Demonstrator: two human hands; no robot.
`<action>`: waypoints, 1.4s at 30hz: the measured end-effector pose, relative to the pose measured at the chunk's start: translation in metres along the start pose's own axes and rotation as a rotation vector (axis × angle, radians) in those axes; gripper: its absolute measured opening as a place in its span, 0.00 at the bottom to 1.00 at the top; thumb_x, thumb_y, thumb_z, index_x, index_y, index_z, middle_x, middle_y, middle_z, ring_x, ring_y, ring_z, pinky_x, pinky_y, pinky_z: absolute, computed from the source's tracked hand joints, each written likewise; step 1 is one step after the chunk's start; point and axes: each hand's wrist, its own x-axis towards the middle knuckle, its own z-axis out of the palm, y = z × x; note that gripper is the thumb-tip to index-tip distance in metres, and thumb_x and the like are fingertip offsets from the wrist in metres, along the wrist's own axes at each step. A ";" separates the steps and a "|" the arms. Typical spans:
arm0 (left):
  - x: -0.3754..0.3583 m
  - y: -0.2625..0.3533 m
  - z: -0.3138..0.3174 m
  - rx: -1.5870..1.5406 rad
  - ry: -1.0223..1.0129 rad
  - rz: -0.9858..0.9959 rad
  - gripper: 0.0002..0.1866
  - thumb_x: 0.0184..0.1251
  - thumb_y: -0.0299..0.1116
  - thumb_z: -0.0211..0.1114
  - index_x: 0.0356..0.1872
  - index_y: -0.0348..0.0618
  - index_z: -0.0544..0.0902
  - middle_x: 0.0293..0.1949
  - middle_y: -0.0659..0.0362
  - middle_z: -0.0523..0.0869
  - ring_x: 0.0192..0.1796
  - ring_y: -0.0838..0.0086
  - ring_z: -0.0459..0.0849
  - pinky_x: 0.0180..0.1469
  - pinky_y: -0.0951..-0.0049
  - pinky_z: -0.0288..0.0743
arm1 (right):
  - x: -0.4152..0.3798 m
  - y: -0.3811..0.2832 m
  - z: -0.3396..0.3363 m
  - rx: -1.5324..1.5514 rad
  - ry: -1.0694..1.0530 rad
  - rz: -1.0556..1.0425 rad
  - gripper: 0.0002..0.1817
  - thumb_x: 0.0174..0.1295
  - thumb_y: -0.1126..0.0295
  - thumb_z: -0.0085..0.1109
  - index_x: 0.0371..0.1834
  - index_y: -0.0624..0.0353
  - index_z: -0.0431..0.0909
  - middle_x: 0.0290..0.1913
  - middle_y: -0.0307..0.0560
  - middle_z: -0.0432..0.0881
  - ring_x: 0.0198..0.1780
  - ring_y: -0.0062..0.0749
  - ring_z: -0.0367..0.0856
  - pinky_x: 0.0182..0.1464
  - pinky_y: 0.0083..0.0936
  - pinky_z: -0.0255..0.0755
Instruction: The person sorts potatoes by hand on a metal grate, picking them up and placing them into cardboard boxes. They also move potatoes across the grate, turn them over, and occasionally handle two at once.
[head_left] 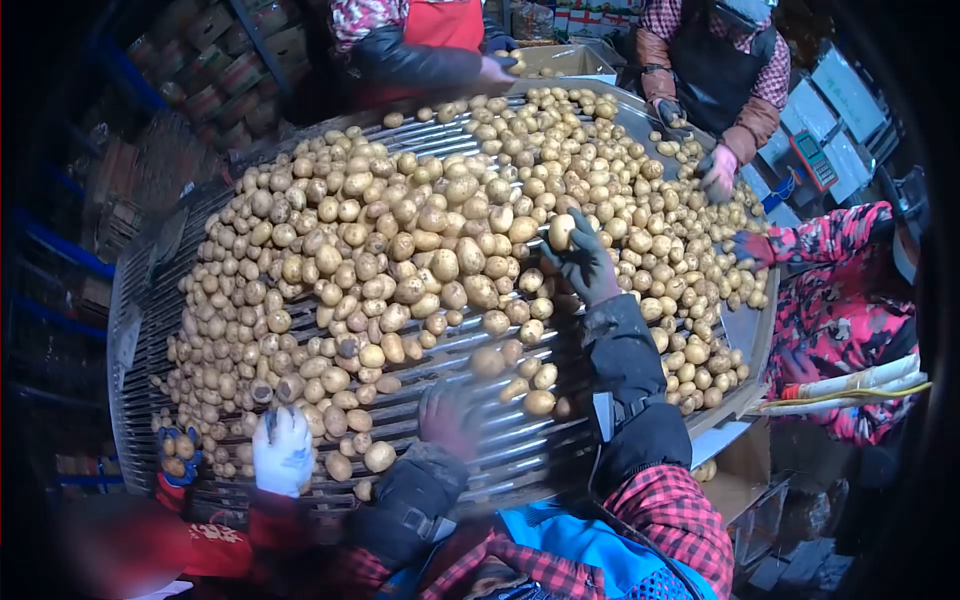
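My right hand (586,262), in a dark glove, reaches over the potato heap (350,220) and grips a potato (561,232) between thumb and fingers. My left hand (450,418), smeared by motion, is low over the metal bars of the sorting table (480,450). Its fingers do not show clearly. A blurred potato (487,362) is just up and right of it. Several loose potatoes, one of them a pale potato (540,402), lie on the bars between my two arms.
At lower left, a co-worker's white-gloved hand (282,450) and blue-gloved hand (178,455) work at the heap. Other people stand at the far and right edges, a pink-gloved hand (718,172) among the potatoes. A cardboard box (580,62) stands behind.
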 end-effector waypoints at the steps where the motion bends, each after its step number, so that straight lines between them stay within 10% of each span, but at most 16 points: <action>1: -0.001 0.005 0.036 0.158 0.046 0.093 0.23 0.61 0.36 0.67 0.57 0.41 0.77 0.56 0.53 0.79 0.62 0.58 0.73 0.66 0.57 0.64 | -0.004 -0.003 0.001 0.375 -0.067 0.102 0.31 0.64 0.70 0.61 0.71 0.60 0.64 0.60 0.49 0.75 0.55 0.40 0.79 0.56 0.34 0.77; 5: 0.003 -0.013 0.078 0.236 0.189 0.103 0.22 0.59 0.38 0.67 0.54 0.44 0.80 0.57 0.52 0.78 0.65 0.51 0.71 0.69 0.48 0.59 | 0.050 0.034 -0.022 0.004 0.178 0.018 0.25 0.64 0.61 0.62 0.62 0.59 0.74 0.48 0.49 0.83 0.45 0.36 0.84 0.47 0.35 0.81; 7: 0.001 -0.013 0.077 0.223 0.193 0.116 0.21 0.59 0.38 0.67 0.54 0.44 0.81 0.56 0.51 0.79 0.64 0.51 0.71 0.68 0.48 0.61 | 0.034 -0.006 0.034 -1.116 0.188 -0.063 0.20 0.58 0.57 0.66 0.48 0.59 0.82 0.46 0.50 0.85 0.45 0.37 0.85 0.46 0.35 0.78; 10: 0.004 -0.006 0.054 0.171 0.139 0.112 0.22 0.59 0.39 0.67 0.54 0.45 0.80 0.56 0.50 0.79 0.63 0.51 0.72 0.68 0.47 0.61 | 0.069 0.020 0.041 -1.834 0.069 -0.168 0.22 0.55 0.58 0.67 0.50 0.59 0.82 0.52 0.54 0.84 0.51 0.41 0.84 0.50 0.39 0.77; 13: -0.041 -0.035 -0.080 -1.067 0.337 -0.481 0.22 0.59 0.40 0.67 0.55 0.45 0.80 0.56 0.50 0.78 0.63 0.51 0.72 0.69 0.47 0.60 | 0.086 0.044 0.044 -2.189 -0.095 -0.208 0.16 0.57 0.63 0.61 0.45 0.60 0.84 0.48 0.53 0.85 0.50 0.43 0.85 0.49 0.37 0.79; 17: -0.146 -0.098 -0.215 -2.392 1.062 -0.279 0.23 0.59 0.40 0.67 0.55 0.45 0.80 0.57 0.50 0.78 0.64 0.51 0.71 0.69 0.47 0.60 | 0.085 0.010 0.073 -2.211 -0.379 0.179 0.15 0.57 0.66 0.60 0.46 0.57 0.84 0.49 0.51 0.85 0.54 0.43 0.84 0.51 0.38 0.79; 20: -0.145 -0.084 -0.189 -2.160 1.017 -0.252 0.23 0.60 0.41 0.66 0.56 0.45 0.80 0.57 0.49 0.78 0.64 0.51 0.71 0.69 0.47 0.59 | 0.097 0.028 0.041 -2.034 -0.212 -0.006 0.15 0.57 0.63 0.59 0.44 0.57 0.85 0.49 0.53 0.85 0.53 0.43 0.84 0.53 0.38 0.78; 23: -0.077 -0.051 -0.071 -0.451 0.407 -0.383 0.23 0.60 0.41 0.66 0.56 0.45 0.79 0.58 0.49 0.78 0.65 0.50 0.71 0.69 0.47 0.59 | 0.069 0.005 0.043 -1.911 -0.152 0.035 0.22 0.52 0.63 0.63 0.53 0.52 0.81 0.52 0.52 0.84 0.55 0.46 0.82 0.53 0.40 0.76; 25: -0.031 -0.028 0.021 0.141 0.202 -0.049 0.23 0.60 0.42 0.66 0.56 0.46 0.79 0.58 0.49 0.78 0.65 0.50 0.71 0.69 0.47 0.58 | 0.060 0.000 0.023 -1.865 -0.022 -0.076 0.18 0.55 0.62 0.62 0.50 0.51 0.83 0.44 0.50 0.87 0.45 0.43 0.86 0.47 0.36 0.78; 28: -0.002 -0.010 0.077 0.264 0.191 0.124 0.21 0.60 0.41 0.66 0.53 0.44 0.80 0.55 0.49 0.79 0.63 0.49 0.72 0.68 0.47 0.59 | 0.050 -0.011 -0.025 -1.360 -0.003 0.040 0.15 0.57 0.54 0.62 0.41 0.49 0.88 0.25 0.44 0.85 0.26 0.31 0.84 0.35 0.29 0.78; 32: 0.001 -0.013 0.079 0.273 0.240 0.167 0.20 0.59 0.40 0.67 0.50 0.42 0.81 0.52 0.50 0.80 0.62 0.50 0.73 0.68 0.47 0.61 | -0.002 -0.041 0.013 -1.907 0.032 0.157 0.27 0.54 0.47 0.62 0.58 0.40 0.80 0.52 0.46 0.85 0.55 0.41 0.82 0.58 0.37 0.73; 42: 0.000 -0.018 0.078 0.259 0.155 0.145 0.24 0.58 0.41 0.66 0.55 0.44 0.79 0.58 0.49 0.77 0.66 0.49 0.69 0.70 0.46 0.58 | 0.072 0.039 0.041 -2.271 0.045 0.121 0.18 0.57 0.61 0.63 0.51 0.50 0.84 0.53 0.45 0.85 0.53 0.41 0.85 0.47 0.42 0.80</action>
